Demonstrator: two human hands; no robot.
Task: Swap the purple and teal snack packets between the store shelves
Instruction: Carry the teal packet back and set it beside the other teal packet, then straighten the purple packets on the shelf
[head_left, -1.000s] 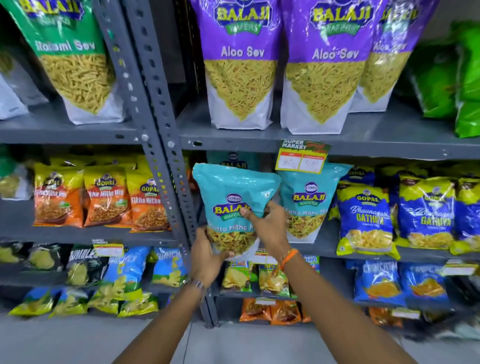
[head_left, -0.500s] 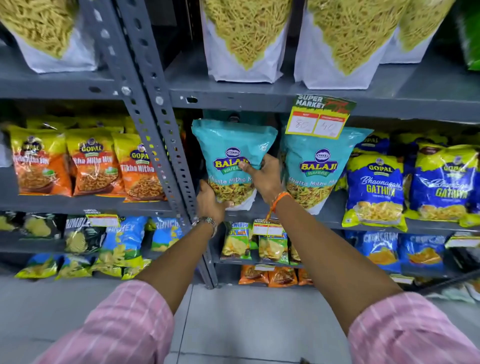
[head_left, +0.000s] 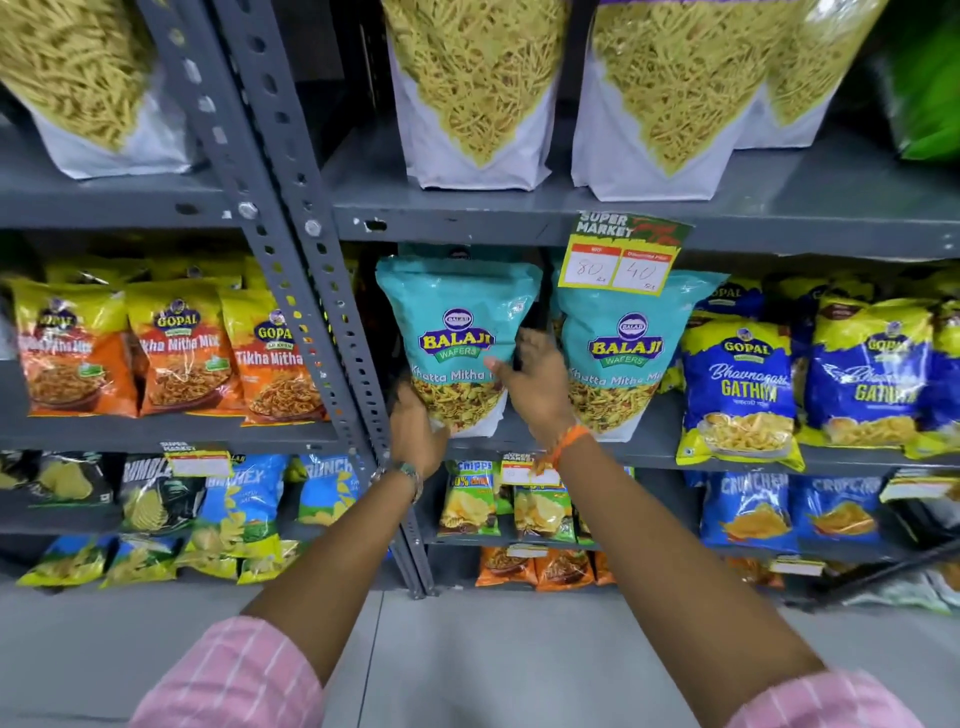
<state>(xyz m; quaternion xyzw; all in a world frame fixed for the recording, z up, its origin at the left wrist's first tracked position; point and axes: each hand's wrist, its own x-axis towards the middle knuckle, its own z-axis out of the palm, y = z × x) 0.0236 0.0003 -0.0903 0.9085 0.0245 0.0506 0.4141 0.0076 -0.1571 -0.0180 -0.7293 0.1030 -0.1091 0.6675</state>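
Head view: "BALAJI WAFERS" teal packet (head_left: 457, 332)

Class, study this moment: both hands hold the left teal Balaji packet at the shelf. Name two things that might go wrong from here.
1. The left teal packet stands close beside the second teal packet; the right hand is wedged between them, so moving it may tip the neighbour.
2. The price tag hangs from the shelf edge just above; lifting the packet out could knock it. The left hand grips only the bottom corner, so it may slip.
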